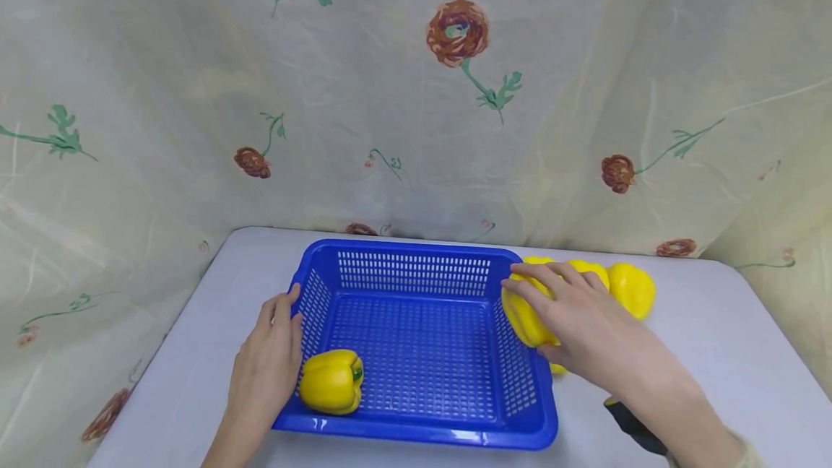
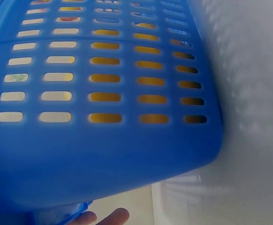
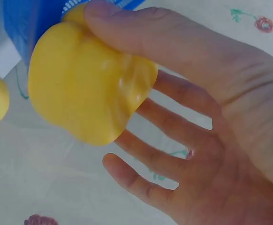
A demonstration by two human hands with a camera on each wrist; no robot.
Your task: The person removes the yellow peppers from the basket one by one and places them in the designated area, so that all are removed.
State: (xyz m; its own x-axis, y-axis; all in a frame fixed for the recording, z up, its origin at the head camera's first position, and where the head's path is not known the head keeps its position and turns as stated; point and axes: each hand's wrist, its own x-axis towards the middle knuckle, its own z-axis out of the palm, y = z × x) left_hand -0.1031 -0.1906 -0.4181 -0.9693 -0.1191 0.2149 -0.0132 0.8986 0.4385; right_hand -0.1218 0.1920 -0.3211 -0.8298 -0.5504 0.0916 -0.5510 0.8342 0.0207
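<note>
A blue plastic basket [image 1: 416, 435] with slotted walls stands on the white table. My left hand [image 1: 269, 356] holds its left rim from outside; in the left wrist view two fingertips [image 2: 115, 218] show by the rim, below the slotted wall [image 2: 99, 154]. Inside the basket, at the near left corner, one yellow bell pepper [image 1: 331, 381] lies on its side, its green stem facing right. At the right rim my right hand [image 1: 585, 327] grips another yellow bell pepper [image 3: 89, 84] between thumb and fingers. This pepper overlaps the right wall in the head view.
More yellow bell peppers [image 1: 632, 291] sit on the table [image 1: 708, 352] to the right of the basket, partly hidden by my right hand. Behind the table hangs a pale curtain [image 1: 390, 92] with printed flowers. A black band [image 1: 633, 426] is at my right wrist.
</note>
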